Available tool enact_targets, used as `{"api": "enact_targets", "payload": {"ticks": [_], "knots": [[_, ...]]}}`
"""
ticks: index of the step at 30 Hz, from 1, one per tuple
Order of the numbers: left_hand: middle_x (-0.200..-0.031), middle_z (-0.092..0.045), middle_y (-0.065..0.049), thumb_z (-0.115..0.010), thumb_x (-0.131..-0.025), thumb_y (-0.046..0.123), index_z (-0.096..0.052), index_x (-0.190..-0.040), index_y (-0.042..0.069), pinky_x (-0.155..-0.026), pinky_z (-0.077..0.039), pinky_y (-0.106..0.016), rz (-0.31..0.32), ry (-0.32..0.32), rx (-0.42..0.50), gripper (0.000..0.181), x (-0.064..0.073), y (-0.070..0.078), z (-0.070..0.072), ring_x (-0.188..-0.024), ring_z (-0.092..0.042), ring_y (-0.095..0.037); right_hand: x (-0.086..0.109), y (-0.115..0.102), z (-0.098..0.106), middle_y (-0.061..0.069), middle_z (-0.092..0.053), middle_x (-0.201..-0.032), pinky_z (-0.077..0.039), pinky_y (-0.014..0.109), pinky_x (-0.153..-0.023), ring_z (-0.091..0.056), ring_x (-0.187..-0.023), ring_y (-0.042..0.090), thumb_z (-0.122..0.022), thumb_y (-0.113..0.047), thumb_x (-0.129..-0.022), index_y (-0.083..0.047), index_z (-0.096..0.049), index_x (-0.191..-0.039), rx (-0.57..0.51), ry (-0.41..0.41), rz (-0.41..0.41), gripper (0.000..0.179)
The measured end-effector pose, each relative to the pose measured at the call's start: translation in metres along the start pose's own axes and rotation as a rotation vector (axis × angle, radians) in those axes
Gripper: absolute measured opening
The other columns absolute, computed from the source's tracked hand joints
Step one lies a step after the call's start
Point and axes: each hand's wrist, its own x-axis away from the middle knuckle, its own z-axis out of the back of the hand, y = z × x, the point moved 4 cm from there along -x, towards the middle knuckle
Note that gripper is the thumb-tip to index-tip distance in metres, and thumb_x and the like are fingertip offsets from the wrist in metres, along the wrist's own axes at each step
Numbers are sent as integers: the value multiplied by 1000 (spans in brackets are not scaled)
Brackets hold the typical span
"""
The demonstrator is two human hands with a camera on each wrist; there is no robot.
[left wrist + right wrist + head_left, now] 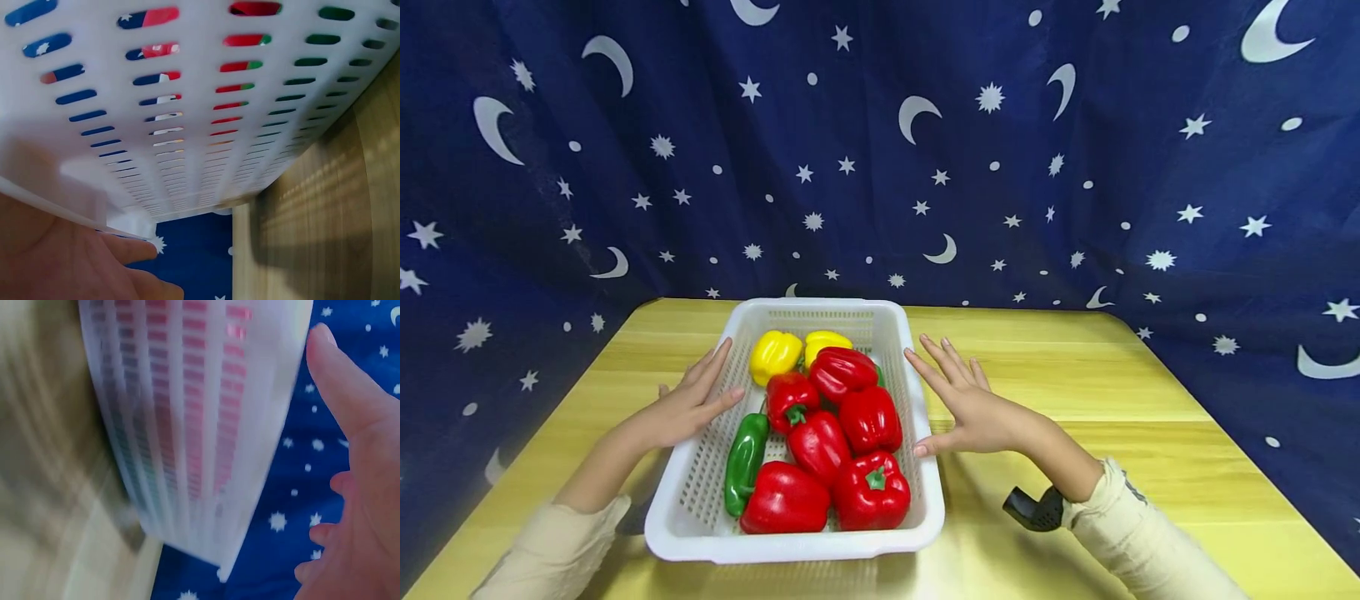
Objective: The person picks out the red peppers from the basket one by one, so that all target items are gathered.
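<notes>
A white perforated plastic basket [797,547] stands on the wooden table, holding several red bell peppers [872,492], two yellow bell peppers [775,357] and a long green pepper [747,462]. At the basket's left rim is my left hand [681,412], fingers spread and straight, the thumb reaching over the edge. My right hand [977,412] is spread wide beside the right rim, fingertips close to it. Neither hand grips anything. In the left wrist view the basket wall [200,81] shows red and green through its slots; the right wrist view has the wall [262,425] blurred.
Pale wood tabletop [1075,375] extends to the right of the basket. A dark blue curtain [865,150] with white moons and stars hangs behind and along both sides. A black device [1036,510] is attached at my right wrist, by the sleeve cuff.
</notes>
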Motion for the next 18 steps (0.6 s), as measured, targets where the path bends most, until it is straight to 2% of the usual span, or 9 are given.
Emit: {"api": "enact_targets", "payload": {"ticks": [8,13,14,16,17,18], "knots": [[-151,2,-24,-43,-91,48,6,-147,20,-86,9,-83,5,-16,55,80,-1,-1,-2,-131,-3,-55,2,-27,-15,7,-1,-155,-2,70,-105,4,-139,40,-70,-49,-72,-23,-23,-146,-23,-24,90,91],[-150,2,-26,-44,-92,46,8,-147,20,-84,6,-84,-8,-17,83,80,2,-2,-3,-127,-10,-59,0,-35,-25,11,-8,-153,-4,69,-105,3,-139,41,-68,-46,-76,-24,-38,-140,-18,-73,107,74],[-150,3,-26,-44,-92,45,8,-147,20,-89,-2,-83,-11,-22,103,80,2,-2,-3,-125,-16,-60,0,-36,-26,12,-9,-153,-3,69,-106,3,-139,41,-68,-44,-76,-24,-41,-138,-23,-80,105,71],[-150,4,-26,-45,-92,43,9,-147,22,-93,-30,-72,-17,-31,140,81,2,-3,-3,-120,-26,-60,0,-38,-27,14,-11,-153,-4,69,-106,2,-139,41,-68,-42,-77,-23,-43,-137,-25,-84,101,68],[-150,6,-26,-46,-92,43,10,-147,23,-85,-46,-62,-18,-37,164,81,1,-3,-3,-116,-34,-59,-1,-38,-27,14,-12,-152,-4,69,-106,1,-139,41,-68,-42,-77,-22,-43,-137,-27,-81,100,68],[-149,7,-26,-46,-92,42,11,-147,24,-73,-55,-52,-19,-44,191,81,1,-3,-3,-111,-41,-57,-2,-38,-27,15,-13,-152,-4,69,-106,1,-138,42,-69,-42,-77,-22,-43,-137,-26,-77,99,69]]}}
